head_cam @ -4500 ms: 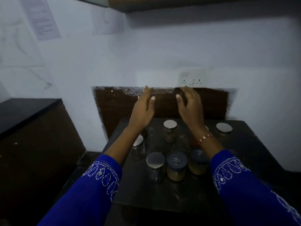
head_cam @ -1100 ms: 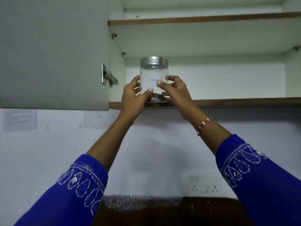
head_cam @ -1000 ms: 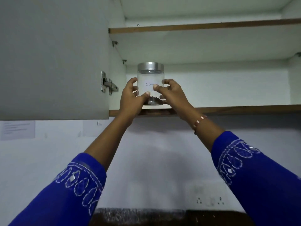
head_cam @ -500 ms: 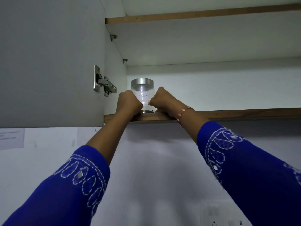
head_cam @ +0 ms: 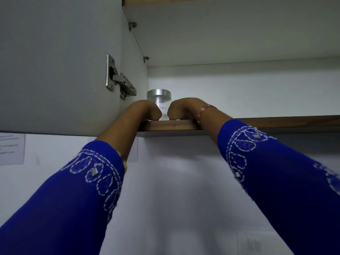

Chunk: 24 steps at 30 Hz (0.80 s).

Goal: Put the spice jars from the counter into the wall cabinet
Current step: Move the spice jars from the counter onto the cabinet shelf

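Note:
A clear glass spice jar (head_cam: 159, 100) with a silver lid and a handwritten label stands on the wall cabinet's lower shelf (head_cam: 171, 125), near its left side wall. My left hand (head_cam: 147, 111) wraps the jar's left side and my right hand (head_cam: 179, 109) wraps its right side. Both wrists rest over the shelf's wooden front edge. The fingers and the jar's base are hidden behind my hands. The counter and the other jars are out of view.
The open cabinet door (head_cam: 55, 67) with its metal hinge (head_cam: 120, 83) hangs at the left. An upper shelf (head_cam: 230, 24) sits overhead. The lower shelf runs bare to the right. A paper sheet (head_cam: 12, 149) is stuck to the wall below.
I lifted the jar from in front of the cabinet onto the lower shelf, then pushed it deeper inside. The view has moved closer under the shelf.

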Each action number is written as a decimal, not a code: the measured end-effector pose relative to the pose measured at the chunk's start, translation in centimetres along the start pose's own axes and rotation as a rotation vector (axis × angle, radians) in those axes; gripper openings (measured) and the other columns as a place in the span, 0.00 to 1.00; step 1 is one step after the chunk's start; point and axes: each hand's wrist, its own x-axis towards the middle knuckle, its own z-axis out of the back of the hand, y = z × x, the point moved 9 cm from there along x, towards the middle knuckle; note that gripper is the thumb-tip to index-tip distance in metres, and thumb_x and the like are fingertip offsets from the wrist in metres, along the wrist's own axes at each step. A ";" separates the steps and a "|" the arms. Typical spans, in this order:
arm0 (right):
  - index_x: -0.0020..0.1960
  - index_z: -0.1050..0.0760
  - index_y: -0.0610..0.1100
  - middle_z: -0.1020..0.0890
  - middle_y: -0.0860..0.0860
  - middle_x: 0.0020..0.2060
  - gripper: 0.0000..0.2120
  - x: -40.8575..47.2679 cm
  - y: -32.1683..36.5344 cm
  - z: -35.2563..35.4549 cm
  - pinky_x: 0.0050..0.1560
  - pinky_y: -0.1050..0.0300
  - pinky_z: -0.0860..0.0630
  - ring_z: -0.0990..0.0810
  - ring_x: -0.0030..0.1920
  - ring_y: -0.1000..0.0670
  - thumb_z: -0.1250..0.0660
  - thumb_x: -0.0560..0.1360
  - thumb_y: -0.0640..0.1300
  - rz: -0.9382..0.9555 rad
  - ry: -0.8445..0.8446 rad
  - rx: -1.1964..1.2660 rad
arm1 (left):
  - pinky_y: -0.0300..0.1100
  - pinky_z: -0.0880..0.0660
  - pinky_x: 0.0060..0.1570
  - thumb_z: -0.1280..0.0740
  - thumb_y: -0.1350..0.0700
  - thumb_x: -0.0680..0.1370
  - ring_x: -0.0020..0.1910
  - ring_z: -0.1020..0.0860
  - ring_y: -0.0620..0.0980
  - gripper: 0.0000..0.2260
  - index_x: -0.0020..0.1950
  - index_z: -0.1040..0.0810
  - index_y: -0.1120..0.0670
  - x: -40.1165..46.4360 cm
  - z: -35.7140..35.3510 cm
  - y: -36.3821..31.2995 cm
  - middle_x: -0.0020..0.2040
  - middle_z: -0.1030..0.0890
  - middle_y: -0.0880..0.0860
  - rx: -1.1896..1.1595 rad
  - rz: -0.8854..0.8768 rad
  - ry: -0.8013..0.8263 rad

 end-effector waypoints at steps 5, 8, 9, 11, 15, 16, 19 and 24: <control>0.58 0.27 0.33 0.26 0.37 0.61 0.13 0.0 -0.1 0.2 0.46 0.59 0.36 0.33 0.48 0.48 0.46 0.80 0.37 -0.004 -0.068 0.009 | 0.40 0.37 0.46 0.42 0.63 0.78 0.43 0.29 0.54 0.06 0.49 0.27 0.62 -0.7 1.1 -0.1 0.38 0.30 0.56 -0.101 0.008 -0.160; 0.32 0.36 0.39 0.26 0.38 0.43 0.16 -0.8 -0.5 1.2 0.30 0.64 0.39 0.32 0.36 0.47 0.47 0.79 0.37 -0.042 -0.215 0.098 | 0.41 0.35 0.45 0.42 0.65 0.76 0.57 0.25 0.58 0.15 0.62 0.28 0.63 -2.1 2.6 0.0 0.56 0.23 0.60 -0.324 -0.034 -0.437; 0.30 0.40 0.41 0.26 0.38 0.45 0.18 -1.5 -0.6 1.7 0.28 0.65 0.40 0.32 0.36 0.47 0.46 0.78 0.36 -0.044 -0.266 0.127 | 0.41 0.35 0.45 0.42 0.66 0.75 0.59 0.25 0.58 0.17 0.63 0.27 0.62 -3.1 3.0 0.0 0.60 0.23 0.60 -0.384 -0.057 -0.527; 0.36 0.31 0.37 0.22 0.37 0.56 0.11 -3.2 -0.7 2.7 0.35 0.62 0.31 0.26 0.46 0.44 0.45 0.77 0.35 -0.039 -0.390 0.193 | 0.40 0.33 0.46 0.42 0.65 0.74 0.57 0.23 0.57 0.17 0.60 0.24 0.60 -4.9 3.4 0.2 0.59 0.21 0.60 -0.450 -0.104 -0.641; 0.58 0.24 0.35 0.20 0.40 0.57 0.14 -7.7 0.0 3.1 0.56 0.55 0.27 0.23 0.58 0.41 0.41 0.75 0.36 0.035 -0.561 0.246 | 0.43 0.29 0.56 0.43 0.64 0.75 0.59 0.23 0.55 0.16 0.60 0.22 0.58 -9.1 2.1 0.0 0.59 0.20 0.58 -0.441 -0.252 -0.729; 0.57 0.23 0.36 0.19 0.40 0.56 0.14 -9.0 0.4 2.8 0.55 0.54 0.27 0.22 0.56 0.41 0.40 0.75 0.37 0.062 -0.578 0.227 | 0.41 0.30 0.58 0.43 0.64 0.76 0.59 0.23 0.54 0.16 0.61 0.22 0.58 -10.4 1.6 0.0 0.60 0.20 0.58 -0.466 -0.298 -0.748; 0.56 0.21 0.37 0.19 0.40 0.54 0.14 -13.6 0.9 1.5 0.54 0.53 0.28 0.22 0.55 0.42 0.42 0.75 0.37 0.123 -0.628 0.199 | 0.32 0.32 0.55 0.44 0.64 0.75 0.57 0.22 0.52 0.17 0.59 0.22 0.60 -14.6 0.0 0.6 0.57 0.19 0.57 -0.598 -0.376 -0.783; 0.61 0.23 0.39 0.20 0.43 0.59 0.15 -21.7 0.0 -2.3 0.63 0.58 0.31 0.24 0.61 0.46 0.40 0.77 0.40 0.140 -0.633 0.320 | 0.29 0.29 0.57 0.44 0.65 0.75 0.58 0.22 0.49 0.16 0.59 0.21 0.61 -21.7 -4.4 1.9 0.57 0.19 0.56 -0.837 -0.326 -0.695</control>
